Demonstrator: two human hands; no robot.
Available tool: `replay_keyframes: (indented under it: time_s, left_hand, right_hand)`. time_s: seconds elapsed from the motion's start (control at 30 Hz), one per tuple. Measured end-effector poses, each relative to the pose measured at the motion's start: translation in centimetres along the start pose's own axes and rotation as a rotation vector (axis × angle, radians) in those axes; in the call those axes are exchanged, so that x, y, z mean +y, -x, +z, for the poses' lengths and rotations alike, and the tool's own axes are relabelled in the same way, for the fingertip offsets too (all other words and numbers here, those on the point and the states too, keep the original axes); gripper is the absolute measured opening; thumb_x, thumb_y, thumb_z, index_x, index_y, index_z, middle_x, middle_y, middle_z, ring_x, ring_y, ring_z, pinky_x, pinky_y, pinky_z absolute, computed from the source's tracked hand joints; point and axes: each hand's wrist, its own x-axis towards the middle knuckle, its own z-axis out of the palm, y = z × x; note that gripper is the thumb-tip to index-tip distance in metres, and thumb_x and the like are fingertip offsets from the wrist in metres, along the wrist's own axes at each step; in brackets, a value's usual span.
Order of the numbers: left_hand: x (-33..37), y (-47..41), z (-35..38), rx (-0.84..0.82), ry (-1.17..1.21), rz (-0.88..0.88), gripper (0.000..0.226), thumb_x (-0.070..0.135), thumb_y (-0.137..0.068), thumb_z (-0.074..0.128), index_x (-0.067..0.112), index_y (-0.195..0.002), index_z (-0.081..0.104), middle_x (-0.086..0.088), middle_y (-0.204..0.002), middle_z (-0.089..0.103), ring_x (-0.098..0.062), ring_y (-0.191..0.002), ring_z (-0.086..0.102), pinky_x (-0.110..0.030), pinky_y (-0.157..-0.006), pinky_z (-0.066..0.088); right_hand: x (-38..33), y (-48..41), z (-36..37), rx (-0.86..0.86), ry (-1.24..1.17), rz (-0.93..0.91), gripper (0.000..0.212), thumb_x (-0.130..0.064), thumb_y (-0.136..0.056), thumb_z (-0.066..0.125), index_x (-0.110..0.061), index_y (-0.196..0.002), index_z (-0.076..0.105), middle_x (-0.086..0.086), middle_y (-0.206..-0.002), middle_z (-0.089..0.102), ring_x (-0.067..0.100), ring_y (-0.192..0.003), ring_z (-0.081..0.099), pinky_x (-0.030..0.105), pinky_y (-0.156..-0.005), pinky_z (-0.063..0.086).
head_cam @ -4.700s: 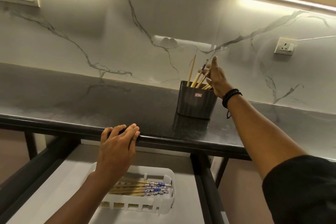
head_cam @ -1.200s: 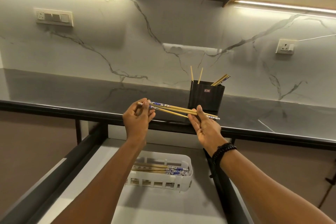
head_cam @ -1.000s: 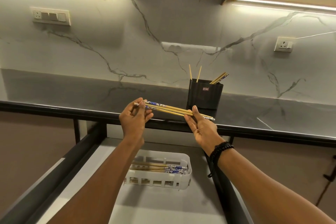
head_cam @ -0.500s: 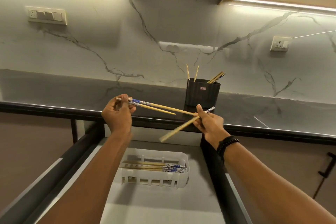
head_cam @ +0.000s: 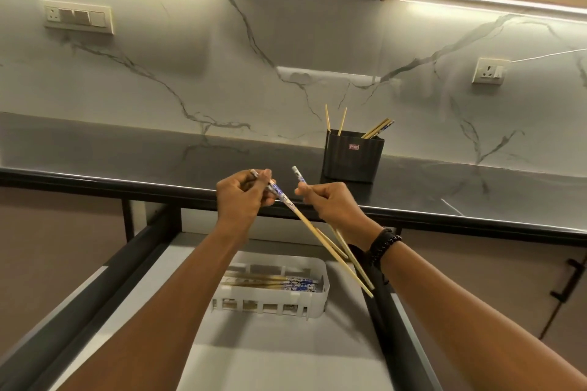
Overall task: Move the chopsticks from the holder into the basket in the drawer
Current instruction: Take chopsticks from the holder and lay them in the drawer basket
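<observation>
A: What just changed?

B: The chopstick bundle has split. The left hand [head_cam: 244, 197] now grips two chopsticks [head_cam: 305, 222], the right hand [head_cam: 333, 203] one, thin tips angled down.

A: Meaning?

B: Likely sorting before dropping them into the white slotted plastic basket [head_cam: 317, 308] below both hands. More wait in the dark ribbed holder [head_cam: 352, 155] beyond, on the glossy surface [head_cam: 158, 159].

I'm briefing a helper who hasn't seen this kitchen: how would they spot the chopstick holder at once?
Follow the dark countertop along the marble-veined wall toward the right-hand socket. The holder stands there, near the wall: a black ribbed tub with a small red label and a few chopsticks poking out. Unlike the white slotted basket in the open drawer below, it is dark, upright and solid-walled.
</observation>
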Motion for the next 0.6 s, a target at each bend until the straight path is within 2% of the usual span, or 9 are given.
replay_keyframes:
  time_s: [0.03,0.13,0.2,0.27,0.4,0.5,0.6]
  left_hand:
    - [-0.1,0.1,0.2,-0.021,-0.018,-0.001,0.013,0.022,-0.086,0.066,0.009,-0.088,0.069,-0.011,-0.078,0.072,-0.018,-0.067,0.070,-0.022,-0.060,0.058]
    - [-0.4,0.4,0.5,-0.039,-0.078,0.009,0.014,0.022,-0.086,0.066,0.009,-0.092,0.068,-0.009,-0.079,0.073,-0.019,-0.069,0.072,-0.023,-0.060,0.059]
    - [-0.5,0.4,0.6,-0.026,-0.111,0.020,0.010,0.021,-0.087,0.066,0.012,-0.090,0.068,-0.006,-0.079,0.073,-0.018,-0.069,0.072,-0.023,-0.060,0.059]
    - [-0.7,0.5,0.5,-0.004,-0.121,0.020,0.007,0.021,-0.087,0.067,0.014,-0.088,0.069,-0.004,-0.076,0.073,-0.015,-0.066,0.072,-0.020,-0.057,0.057]
    - [-0.6,0.4,0.5,0.042,-0.093,-0.047,0.008,0.021,-0.086,0.068,0.013,-0.084,0.069,-0.006,-0.074,0.073,-0.014,-0.061,0.071,-0.019,-0.056,0.057]
    - [-0.6,0.4,0.5,0.064,-0.092,-0.081,0.009,0.021,-0.086,0.068,0.013,-0.084,0.069,-0.007,-0.076,0.073,-0.015,-0.062,0.070,-0.021,-0.058,0.058]
    - [-0.6,0.4,0.6,0.084,-0.118,-0.079,0.012,0.020,-0.087,0.067,0.009,-0.087,0.069,-0.008,-0.075,0.071,-0.009,-0.056,0.068,-0.017,-0.055,0.056]
  right_hand:
    - [0.0,0.1,0.3,-0.041,-0.004,-0.003,0.035,-0.034,-0.096,0.056,-0.005,-0.097,0.075,0.022,-0.090,0.070,0.025,-0.076,0.059,0.037,-0.082,0.052]
    - [0.2,0.2,0.9,-0.151,-0.003,0.009,0.041,-0.039,-0.097,0.053,-0.006,-0.087,0.076,0.018,-0.083,0.070,0.025,-0.073,0.058,0.031,-0.071,0.051]
    - [0.3,0.3,1.0,-0.209,-0.057,0.045,0.038,-0.040,-0.098,0.051,-0.011,-0.091,0.075,0.012,-0.090,0.077,0.020,-0.078,0.069,0.024,-0.068,0.056]
    - [0.4,0.2,1.1,-0.265,-0.083,0.038,0.037,-0.036,-0.099,0.050,-0.009,-0.098,0.074,0.010,-0.091,0.078,0.016,-0.079,0.072,0.021,-0.066,0.059]
    - [0.7,0.1,1.0,-0.329,-0.121,0.003,0.035,-0.030,-0.099,0.051,-0.003,-0.106,0.071,0.017,-0.097,0.076,0.019,-0.082,0.072,0.026,-0.073,0.061]
    - [0.9,0.2,0.8,-0.379,-0.118,-0.003,0.037,-0.031,-0.099,0.051,0.000,-0.106,0.071,0.019,-0.100,0.075,0.023,-0.087,0.071,0.030,-0.080,0.061]
    - [1.1,0.1,0.7,-0.407,-0.091,-0.004,0.035,-0.030,-0.099,0.052,-0.001,-0.104,0.072,0.018,-0.101,0.074,0.023,-0.088,0.071,0.032,-0.084,0.060]
